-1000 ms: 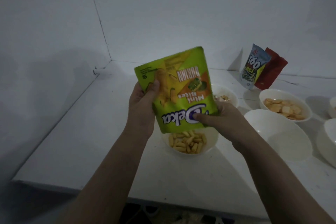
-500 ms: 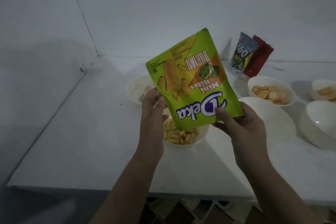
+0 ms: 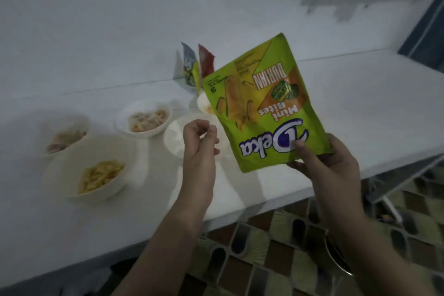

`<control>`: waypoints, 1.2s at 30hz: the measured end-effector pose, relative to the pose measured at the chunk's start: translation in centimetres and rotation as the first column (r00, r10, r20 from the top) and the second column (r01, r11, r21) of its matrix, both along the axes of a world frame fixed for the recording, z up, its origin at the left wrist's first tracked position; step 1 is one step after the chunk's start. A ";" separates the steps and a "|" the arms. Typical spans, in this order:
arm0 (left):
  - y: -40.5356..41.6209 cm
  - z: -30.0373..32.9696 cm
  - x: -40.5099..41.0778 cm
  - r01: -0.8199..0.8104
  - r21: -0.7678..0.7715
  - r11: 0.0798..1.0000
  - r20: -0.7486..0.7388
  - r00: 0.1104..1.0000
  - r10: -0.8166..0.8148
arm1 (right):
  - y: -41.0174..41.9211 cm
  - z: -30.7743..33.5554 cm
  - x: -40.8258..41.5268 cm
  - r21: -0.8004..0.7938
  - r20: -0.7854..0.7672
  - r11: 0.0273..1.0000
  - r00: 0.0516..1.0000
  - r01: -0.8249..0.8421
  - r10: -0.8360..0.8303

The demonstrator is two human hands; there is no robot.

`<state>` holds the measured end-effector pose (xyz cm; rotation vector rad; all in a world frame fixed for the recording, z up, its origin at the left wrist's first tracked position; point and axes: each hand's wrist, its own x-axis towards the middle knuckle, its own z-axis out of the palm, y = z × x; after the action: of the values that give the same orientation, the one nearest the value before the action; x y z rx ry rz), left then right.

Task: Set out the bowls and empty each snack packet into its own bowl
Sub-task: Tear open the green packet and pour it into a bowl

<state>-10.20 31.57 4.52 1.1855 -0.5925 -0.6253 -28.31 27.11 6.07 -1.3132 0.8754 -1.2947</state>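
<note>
Packet (image 3: 264, 103) is hanging upside down, pinched by the right hand (image 3: 329, 166); left hand (image 3: 199, 142) is curling loosely, empty. Leftover crumbs risk falling outside the bowl (image 3: 96, 168).

A plain white wall (image 3: 120, 19) rises behind the white counter (image 3: 360, 103). Below its front edge lies a brown-and-green patterned floor (image 3: 276, 247).

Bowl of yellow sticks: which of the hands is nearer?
Left. The left hand hovers to the right of the bowl of yellow sticks, empty. The right hand is farther right, holding the green packet.
</note>
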 end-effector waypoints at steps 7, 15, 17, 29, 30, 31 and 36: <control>-5.4 -4.5 -15.1 0.291 0.067 0.954 0.062 0.953 -0.295 | -2.4 -3.2 -14.9 -0.022 -0.098 0.973 0.968 0.230 -0.231; -9.5 -13.1 -26.2 0.555 0.242 0.796 0.112 0.799 -0.591 | -2.4 -12.0 -26.4 0.185 -0.222 0.847 0.861 0.499 -0.458; -10.8 -15.9 -28.1 0.592 0.309 0.745 0.102 0.758 -0.645 | -2.1 -14.6 -28.3 0.275 -0.229 0.795 0.840 0.541 -0.492; -19.8 -40.6 -36.2 0.627 0.570 0.532 0.005 0.644 -0.765 | -7.4 -40.3 -36.2 0.667 -0.156 0.394 0.635 0.633 -0.756; -20.7 -43.1 -36.7 0.625 0.581 0.521 -0.003 0.642 -0.767 | -8.4 -43.7 -36.7 0.700 -0.161 0.359 0.627 0.617 -0.762; -21.6 -45.7 -37.1 0.623 0.592 0.511 -0.005 0.637 -0.771 | -9.6 -47.1 -37.1 0.727 -0.171 0.326 0.619 0.604 -0.766; -25.4 -56.3 -38.8 0.634 0.626 0.454 -0.038 0.606 -0.795 | -15.0 -60.5 -37.6 0.757 -0.256 0.221 0.591 0.615 -0.765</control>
<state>-48.99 6.21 -51.75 1.6038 -1.2385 -1.5024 -65.92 12.11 -54.41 0.0301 1.7895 -1.3397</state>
